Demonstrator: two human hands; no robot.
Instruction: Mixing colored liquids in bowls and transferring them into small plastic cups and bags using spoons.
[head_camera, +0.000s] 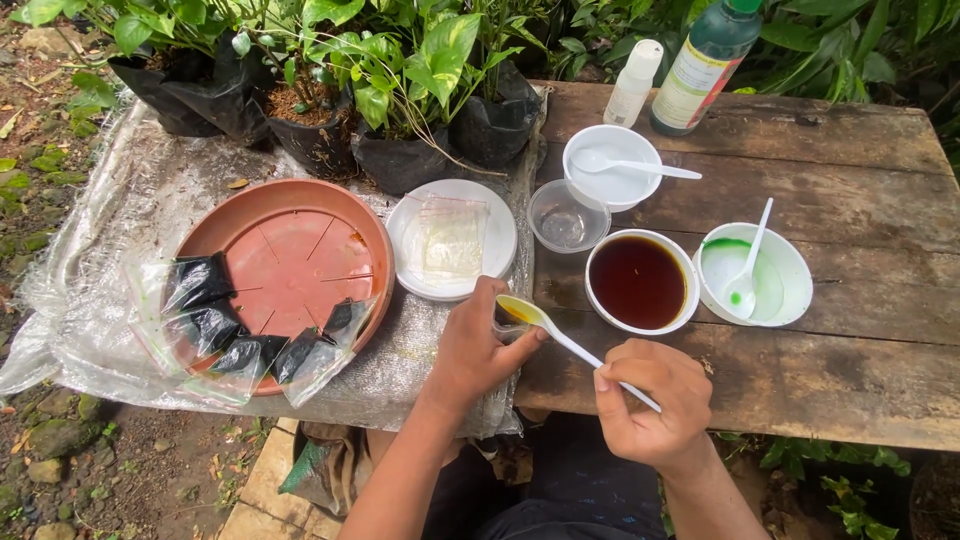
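Wooden plank table (850, 200), left part covered by a crinkled clear plastic sheet (130, 200). Along the far edge stood potted plants in black nursery bags (400, 150). On the sheet sat a terracotta-coloured plastic saucer (290, 270) holding several small clear bags filled with dark soil (215, 325) along its near-left rim. Right of it, a white plate (452, 240) carried flat empty clear bags. Far right edge: a green-capped bottle (705, 65) and a smaller white bottle (635, 82).

Mid-table: a white bowl with a white spoon (612, 165), an empty clear cup (567, 215), a white bowl of dark brown liquid (640, 282), and a white bowl with green residue and another spoon (755, 275).

At the near edge, left hand (475, 350), grip closed round a small clear cup (508, 318), mostly hidden by fingers. Right hand (650, 400) pinched the handle of a white plastic spoon (560, 335), held narrow. Spoon's long axis ran from right hand up-left; its bowl, carrying yellowish liquid, sat just over the small cup's mouth, touching or almost. The brown-liquid bowl was just right of the spoon bowl, nearer the right hand.
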